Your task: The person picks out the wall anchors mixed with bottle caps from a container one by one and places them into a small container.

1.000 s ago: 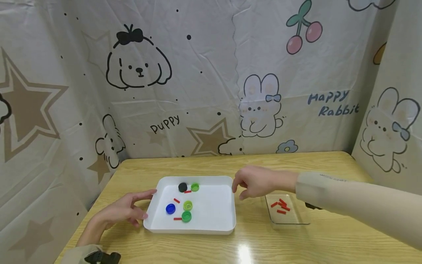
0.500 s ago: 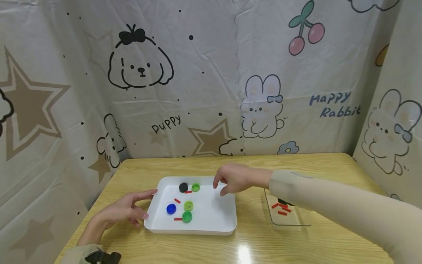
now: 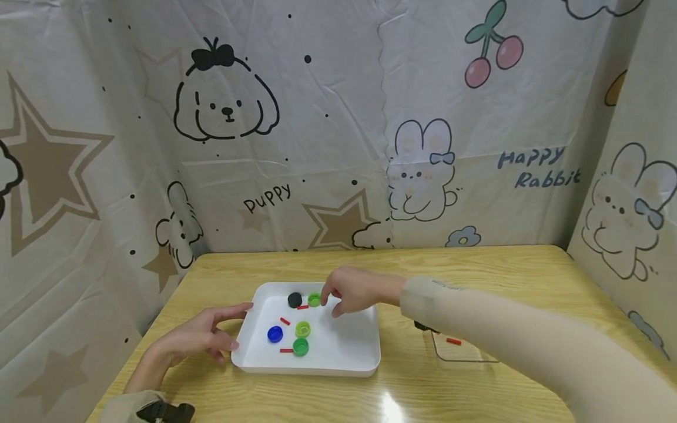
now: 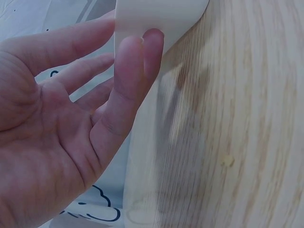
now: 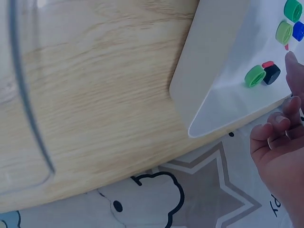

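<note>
A white tray [image 3: 351,358] lies on the table, holding several bottle caps and 3 short red sticks. In it are a black cap [image 3: 294,300], a blue cap [image 3: 275,334], a green cap [image 3: 301,347], a yellow-green cap [image 3: 303,329] and a light green cap [image 3: 314,299]. My left hand [image 3: 198,335] touches the tray's left wall with thumb and fingers extended. Over the tray's back right part hovers my right hand [image 3: 351,291], thumb and index finger apart, nothing seen between them. Its index fingertip is close beside the light green cap.
Right of the tray stands a clear container [image 3: 465,359] with red sticks [image 3: 453,341], partly covered by my right sleeve [image 3: 476,311]. A patterned curtain [image 3: 338,147] rises behind the wooden table [image 3: 296,399].
My right hand has moved left from beyond the tray's right edge to above its inside, near the light green cap. The left hand has stayed at the tray's left wall.
</note>
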`<state>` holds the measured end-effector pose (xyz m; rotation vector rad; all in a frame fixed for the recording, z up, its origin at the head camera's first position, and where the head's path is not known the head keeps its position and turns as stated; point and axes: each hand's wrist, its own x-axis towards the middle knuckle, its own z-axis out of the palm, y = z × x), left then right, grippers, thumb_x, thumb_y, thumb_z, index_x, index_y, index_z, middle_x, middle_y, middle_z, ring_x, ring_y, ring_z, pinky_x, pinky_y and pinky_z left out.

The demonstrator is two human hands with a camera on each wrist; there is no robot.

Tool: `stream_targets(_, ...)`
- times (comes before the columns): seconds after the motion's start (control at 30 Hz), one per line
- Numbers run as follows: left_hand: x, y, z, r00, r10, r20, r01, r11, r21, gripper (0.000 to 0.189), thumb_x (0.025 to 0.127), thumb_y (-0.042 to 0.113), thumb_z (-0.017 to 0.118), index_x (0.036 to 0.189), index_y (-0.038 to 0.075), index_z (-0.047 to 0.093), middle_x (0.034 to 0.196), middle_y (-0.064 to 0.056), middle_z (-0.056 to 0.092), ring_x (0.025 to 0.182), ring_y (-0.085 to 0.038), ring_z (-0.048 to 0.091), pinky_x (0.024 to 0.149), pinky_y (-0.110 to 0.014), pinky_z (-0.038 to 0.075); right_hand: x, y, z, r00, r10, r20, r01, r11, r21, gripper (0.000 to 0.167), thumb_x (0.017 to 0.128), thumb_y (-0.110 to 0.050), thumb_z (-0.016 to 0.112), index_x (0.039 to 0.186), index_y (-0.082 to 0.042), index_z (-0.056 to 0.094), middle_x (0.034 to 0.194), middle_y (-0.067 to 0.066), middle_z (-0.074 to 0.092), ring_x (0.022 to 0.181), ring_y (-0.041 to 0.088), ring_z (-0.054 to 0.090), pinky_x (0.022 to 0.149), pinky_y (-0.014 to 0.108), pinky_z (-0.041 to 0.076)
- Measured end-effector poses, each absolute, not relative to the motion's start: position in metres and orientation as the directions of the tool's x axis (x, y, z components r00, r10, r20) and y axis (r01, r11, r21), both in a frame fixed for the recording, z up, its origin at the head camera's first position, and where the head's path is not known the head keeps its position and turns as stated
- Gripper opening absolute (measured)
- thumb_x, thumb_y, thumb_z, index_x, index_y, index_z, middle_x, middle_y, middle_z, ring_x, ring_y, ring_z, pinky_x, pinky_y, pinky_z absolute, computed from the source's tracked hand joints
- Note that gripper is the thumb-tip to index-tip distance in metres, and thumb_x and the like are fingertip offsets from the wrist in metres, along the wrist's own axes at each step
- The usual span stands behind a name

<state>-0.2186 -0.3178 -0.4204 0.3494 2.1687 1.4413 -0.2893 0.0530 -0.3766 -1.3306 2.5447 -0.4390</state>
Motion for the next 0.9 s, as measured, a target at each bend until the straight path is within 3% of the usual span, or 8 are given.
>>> stream_targets(0.27, -0.219, -0.319, -0.421, -0.837, 0.473, -0.275, -0.071, 0.405, 0.912, 0.088, 0.089, 0.004, 0.076, 0.165, 0.003, 0.031, 0.165, -0.033, 0.028, 0.072, -0.031, 0.066, 0.063, -0.04, 0.062, -0.294, 0.037, -0.389, -0.552, -0.832, -0.053, -0.767, 0.532, -0.359, 0.025, 0.089, -0.015, 0.086, 0.114, -0.012, 0.083, 0.098, 0.008, 0.072, 0.076, 0.009, 0.05, 0.068, 0.024, 0.043)
stream_targets(0.53, -0.219, -0.319, -0.42, -0.836, 0.468, -0.285, -0.079, 0.412, 0.908, 0.089, 0.09, 0.005, 0.076, 0.166, 0.004, 0.03, 0.165, -0.032, 0.028, 0.071, -0.031, 0.066, 0.064, -0.04, 0.062, -0.299, 0.025, -0.393, -0.551, -0.834, -0.037, -0.799, 0.54, -0.264, 0.025, 0.09, -0.023, 0.086, 0.113, -0.015, 0.084, 0.099, 0.004, 0.071, 0.078, 0.009, 0.052, 0.069, 0.023, 0.044)
stream_targets(0.9, -0.219, -0.319, -0.419, -0.835, 0.472, -0.283, -0.072, 0.416, 0.906, 0.089, 0.09, 0.007, 0.077, 0.166, 0.005, 0.03, 0.165, -0.032, 0.028, 0.072, -0.03, 0.067, 0.064, -0.04, 0.063, -0.309, 0.007, -0.399, -0.556, -0.83, -0.044, -0.819, 0.557, -0.137, 0.028, 0.09, -0.031, 0.086, 0.116, -0.022, 0.083, 0.103, -0.006, 0.07, 0.088, 0.006, 0.055, 0.082, 0.028, 0.042)
